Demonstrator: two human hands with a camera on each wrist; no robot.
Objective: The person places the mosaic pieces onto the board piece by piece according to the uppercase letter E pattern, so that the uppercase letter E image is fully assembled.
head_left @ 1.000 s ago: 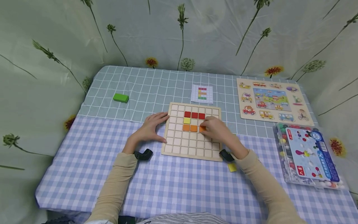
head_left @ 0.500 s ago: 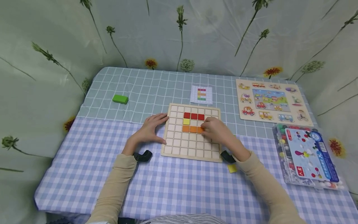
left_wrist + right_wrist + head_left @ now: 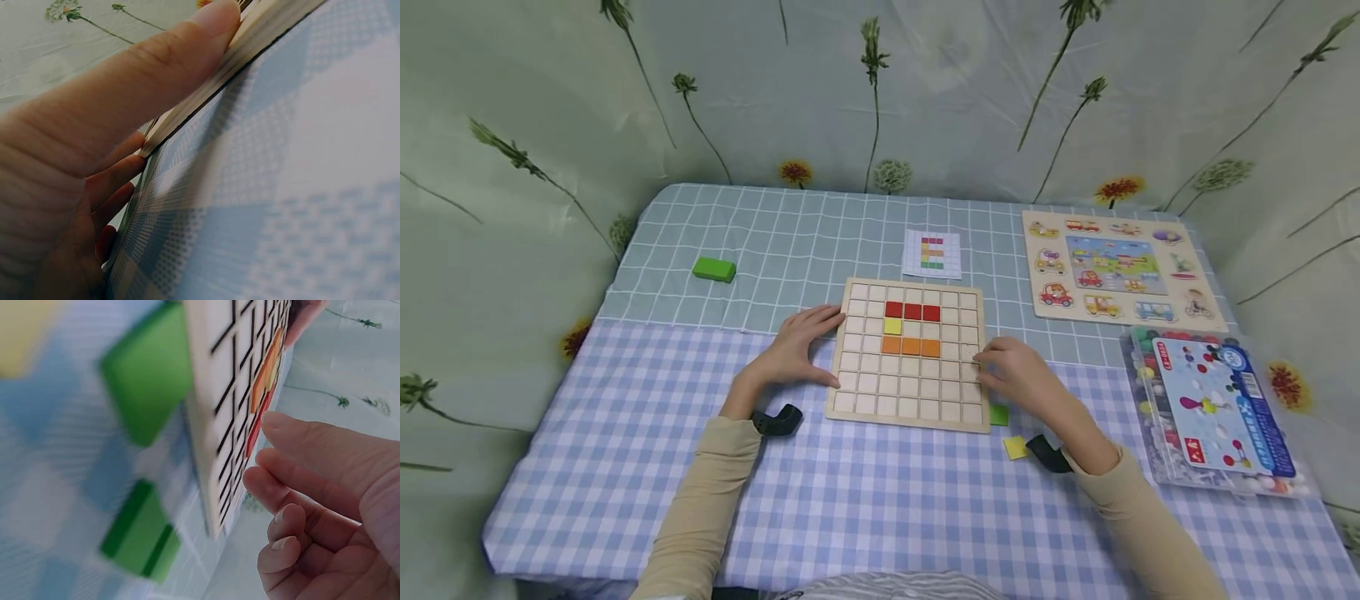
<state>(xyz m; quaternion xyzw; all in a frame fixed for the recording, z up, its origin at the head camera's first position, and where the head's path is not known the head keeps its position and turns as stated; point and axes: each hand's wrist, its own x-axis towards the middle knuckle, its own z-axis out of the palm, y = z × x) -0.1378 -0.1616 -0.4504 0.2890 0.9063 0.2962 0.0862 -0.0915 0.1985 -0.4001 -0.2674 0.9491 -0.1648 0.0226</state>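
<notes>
Laying coloured tiles on a wooden grid board [image 3: 907, 386] in the middle of the table, apparently matching a printed card [image 3: 932, 254] just beyond it. Seemingly being between placements, probably calling next for picking up a yellow or green tile on the right while holding the board still. Bracing the board's left edge with the left hand [image 3: 788, 352], spreading fingers and thumb well apart, not wrapping round. Hovering the right hand [image 3: 1018, 377] by the right edge, loosely curling the fingers, leaving a gap at the thumb, visibly gripping nothing.

Counting on the board: three red tiles [image 3: 913, 312] in a row, one yellow tile [image 3: 892, 326] below the leftmost, three orange tiles [image 3: 910, 346] beneath. Counting off it: one loose yellow tile [image 3: 1016, 447], one green tile [image 3: 998, 415] against the right edge, other green pieces [image 3: 140, 531] too unclear to number, one green block [image 3: 713, 269] far left, one picture puzzle [image 3: 1120, 260] and one clear box [image 3: 1217, 408] far right.
</notes>
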